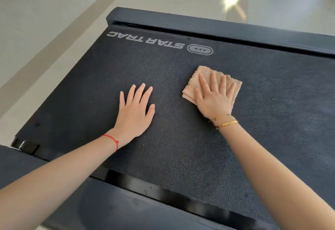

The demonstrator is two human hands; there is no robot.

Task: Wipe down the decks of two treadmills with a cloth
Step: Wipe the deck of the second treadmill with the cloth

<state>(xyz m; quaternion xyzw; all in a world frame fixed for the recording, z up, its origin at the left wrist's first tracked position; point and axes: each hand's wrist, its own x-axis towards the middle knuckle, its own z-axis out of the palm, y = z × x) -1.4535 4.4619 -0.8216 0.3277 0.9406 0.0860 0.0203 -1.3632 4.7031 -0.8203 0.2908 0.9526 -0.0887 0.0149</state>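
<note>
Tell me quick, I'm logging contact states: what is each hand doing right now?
Left hand: open, flat on the black textured treadmill belt, holding nothing.
Right hand: open, fingers spread, pressing the folded tan terry cloth onto the belt.

— What sort of place is this?

— A gym or fitness room, by the look of it. A black treadmill [181, 121] fills the space, its textured belt printed with a STAR TRAC logo [159, 42], a brand seen on gym machines.

— Anything else?

— A pale, glossy tiled floor [54, 12] runs around it, with a darker stripe across it and light glaring off the polish. It reads as a workout area.
</note>
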